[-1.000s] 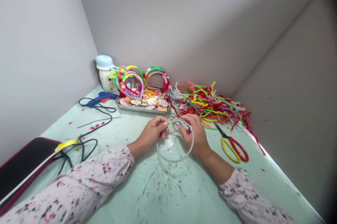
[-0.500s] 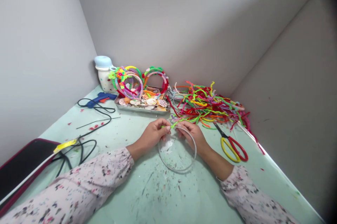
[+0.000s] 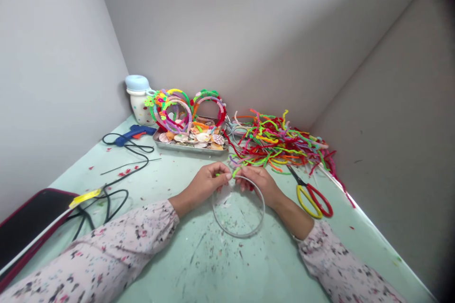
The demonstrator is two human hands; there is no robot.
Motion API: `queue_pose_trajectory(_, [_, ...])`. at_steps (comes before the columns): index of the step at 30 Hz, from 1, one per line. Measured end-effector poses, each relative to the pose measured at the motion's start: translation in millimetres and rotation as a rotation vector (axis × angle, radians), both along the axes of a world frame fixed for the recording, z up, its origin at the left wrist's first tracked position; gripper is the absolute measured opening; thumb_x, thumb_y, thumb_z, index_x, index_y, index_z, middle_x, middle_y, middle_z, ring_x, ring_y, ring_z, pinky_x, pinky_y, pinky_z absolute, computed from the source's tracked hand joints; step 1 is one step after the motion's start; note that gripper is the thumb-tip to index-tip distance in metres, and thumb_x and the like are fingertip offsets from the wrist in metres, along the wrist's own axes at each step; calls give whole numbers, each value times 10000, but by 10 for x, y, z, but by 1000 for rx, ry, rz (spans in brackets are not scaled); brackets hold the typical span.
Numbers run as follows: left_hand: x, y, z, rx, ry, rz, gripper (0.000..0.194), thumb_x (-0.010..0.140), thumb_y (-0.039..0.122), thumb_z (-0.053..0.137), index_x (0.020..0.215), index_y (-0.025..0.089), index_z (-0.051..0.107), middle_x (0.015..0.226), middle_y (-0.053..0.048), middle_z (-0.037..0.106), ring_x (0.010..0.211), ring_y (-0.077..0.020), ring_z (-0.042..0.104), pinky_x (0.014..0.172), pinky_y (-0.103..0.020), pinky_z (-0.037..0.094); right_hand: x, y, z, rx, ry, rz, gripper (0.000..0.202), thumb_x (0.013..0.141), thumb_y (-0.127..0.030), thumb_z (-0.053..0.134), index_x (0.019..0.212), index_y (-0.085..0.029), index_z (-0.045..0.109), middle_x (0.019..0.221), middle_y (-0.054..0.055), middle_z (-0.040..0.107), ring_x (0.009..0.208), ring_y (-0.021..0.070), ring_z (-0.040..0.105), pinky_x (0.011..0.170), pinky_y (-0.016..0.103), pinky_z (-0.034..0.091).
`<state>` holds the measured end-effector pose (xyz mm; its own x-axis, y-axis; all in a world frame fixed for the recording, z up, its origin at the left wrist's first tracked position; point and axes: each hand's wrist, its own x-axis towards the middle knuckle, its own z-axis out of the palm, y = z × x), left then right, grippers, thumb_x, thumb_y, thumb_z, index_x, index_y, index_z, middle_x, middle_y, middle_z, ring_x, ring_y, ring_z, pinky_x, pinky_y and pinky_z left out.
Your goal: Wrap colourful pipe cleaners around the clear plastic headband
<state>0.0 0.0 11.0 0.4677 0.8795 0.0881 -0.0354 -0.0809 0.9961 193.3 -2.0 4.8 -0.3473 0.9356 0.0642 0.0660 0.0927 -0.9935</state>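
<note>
A thin grey-white ring (image 3: 239, 235) stands tilted over the table between my two hands. Around its top edge runs a short bright green pipe cleaner (image 3: 236, 171). My left hand (image 3: 208, 183) is closed, pinching the ring's top where the green begins. On the other side, the fingers of my right hand (image 3: 261, 183) are closed on the green pipe cleaner, close by the ring. Part of the pipe cleaner and the ring's upper left are hidden by my fingers.
Behind my hands, a metal tray (image 3: 188, 148) holds seashells and several colourful wrapped rings (image 3: 177, 115). Right of it lies a heap of pipe cleaners (image 3: 280, 142), with scissors (image 3: 313, 198) nearer. At left are a blue glue gun (image 3: 135, 134), black cord (image 3: 122, 179), a lidded cup (image 3: 139, 99) and a dark tablet-like slab (image 3: 31, 220).
My fingers have shifted slightly at the ring's top, and the green piece now bends upward between them. The ring hangs a little lower in view.
</note>
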Motion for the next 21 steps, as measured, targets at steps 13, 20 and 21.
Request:
queue_pose_trajectory(13, [8,-15,-1,38,90,1,214,804,361,558,796,146,554,579,44,466,505,-71,403,476,-184,300,5,9,-4,28,31,-29,241,822,-368,581,884,-155,675,631,2,603,540,108,506,507,233,353])
queue_pose_trajectory(20, [-4,-2,2,69,136,-38,366,834,448,487,643,139,535,517,35,448,485,-84,397,486,-210,292,1,18,-22,12,60,-62,250,811,-363,599,923,-159,689,663,7,614,550,108,509,511,237,366])
queue_pose_trajectory(21, [-5,3,1,71,141,-38,371,832,446,489,637,136,546,511,34,449,488,-86,400,491,-213,293,2,17,-21,14,54,-61,253,811,-364,599,927,-158,689,656,6,612,551,110,511,513,236,369])
